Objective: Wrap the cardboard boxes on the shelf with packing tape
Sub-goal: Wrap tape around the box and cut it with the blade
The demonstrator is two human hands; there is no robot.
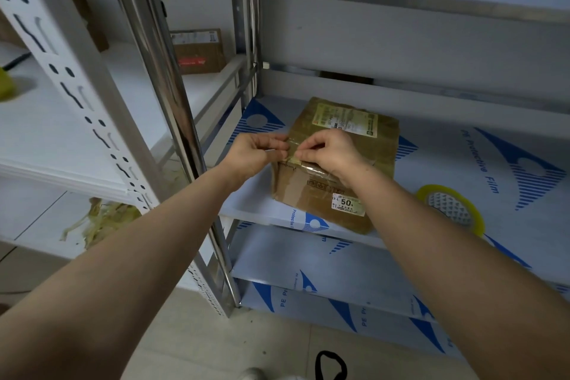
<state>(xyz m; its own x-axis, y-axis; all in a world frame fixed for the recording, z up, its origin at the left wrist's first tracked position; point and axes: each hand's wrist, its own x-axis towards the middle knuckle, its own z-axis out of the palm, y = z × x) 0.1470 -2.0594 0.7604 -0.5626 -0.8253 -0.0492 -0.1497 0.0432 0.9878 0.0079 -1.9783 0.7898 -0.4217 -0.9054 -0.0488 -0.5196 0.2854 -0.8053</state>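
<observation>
The left hand [253, 153] and right hand [330, 151] are pinching a tape strip [291, 158] at the cardboard box's [308, 191] top edge. The box is sitting at the shelf's [447, 157] front edge, with the tape roll [481, 224] lying apart on its right.

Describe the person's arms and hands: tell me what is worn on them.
The left forearm and right forearm are bare as far as the frame shows: no sleeve in view. The left hand and right hand wear no gloves, and no watch or band shows at either wrist. Whether any ring is worn cannot be told.
</observation>
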